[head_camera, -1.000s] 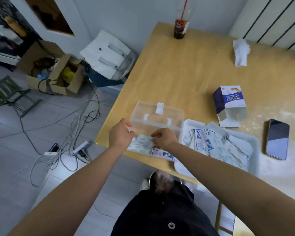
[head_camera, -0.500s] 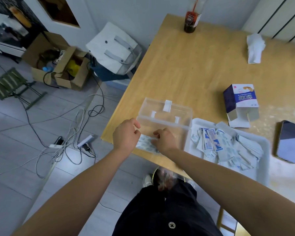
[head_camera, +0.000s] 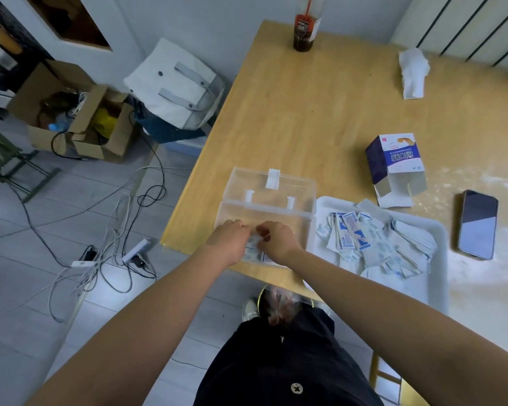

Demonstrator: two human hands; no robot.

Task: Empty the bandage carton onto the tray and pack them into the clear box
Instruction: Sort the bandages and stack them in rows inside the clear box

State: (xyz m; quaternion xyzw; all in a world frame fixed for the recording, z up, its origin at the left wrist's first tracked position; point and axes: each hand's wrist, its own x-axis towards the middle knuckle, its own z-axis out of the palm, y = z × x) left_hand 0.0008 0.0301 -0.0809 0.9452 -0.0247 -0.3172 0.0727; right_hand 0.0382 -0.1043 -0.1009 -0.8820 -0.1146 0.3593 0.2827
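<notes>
The clear box (head_camera: 294,210) stands open at the table's near left edge, its lid (head_camera: 272,186) tipped back. My left hand (head_camera: 228,241) and my right hand (head_camera: 277,243) are both inside it, fingers curled, pinching a small stack of wrapped bandages (head_camera: 252,253) between them. Much of that stack is hidden by my hands. To the right, the white tray (head_camera: 439,250) holds a loose heap of bandages (head_camera: 370,244). Beyond the tray lies the blue and white bandage carton (head_camera: 393,162) on its side, flaps open.
A black phone (head_camera: 477,224) lies right of the tray. A crumpled tissue (head_camera: 412,71) and a dark drink bottle (head_camera: 304,33) sit at the far end of the wooden table (head_camera: 305,112). Cables, cardboard boxes and a white bag lie on the floor at left.
My hands have drawn closer together inside the clear box, squeezing the spread-out bandages into a tighter stack. The camera has shifted slightly.
</notes>
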